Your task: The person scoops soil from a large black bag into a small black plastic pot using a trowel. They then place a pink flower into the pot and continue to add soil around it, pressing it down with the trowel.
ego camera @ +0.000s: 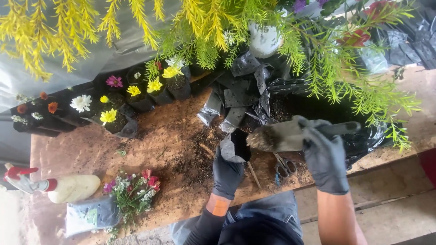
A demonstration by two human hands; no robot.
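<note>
My left hand (pixel 226 174), in a dark glove, holds a small black plastic nursery bag (pixel 235 146) upright and open on the wooden bench. In a grey glove, my right hand (pixel 324 156) grips a hand trowel (pixel 284 134) by its handle. The trowel's blade carries soil and its tip is at the bag's mouth. Loose soil lies scattered on the bench around the bag.
A large black bag of soil (pixel 290 106) lies open behind the trowel. Potted flowers in black bags (pixel 136 97) line the back left. A spray bottle (pixel 54 186), a fallen flower bag (pixel 122 197) and scissors (pixel 284 168) lie on the bench (pixel 150 136). Yellow-green foliage (pixel 218 22) hangs overhead.
</note>
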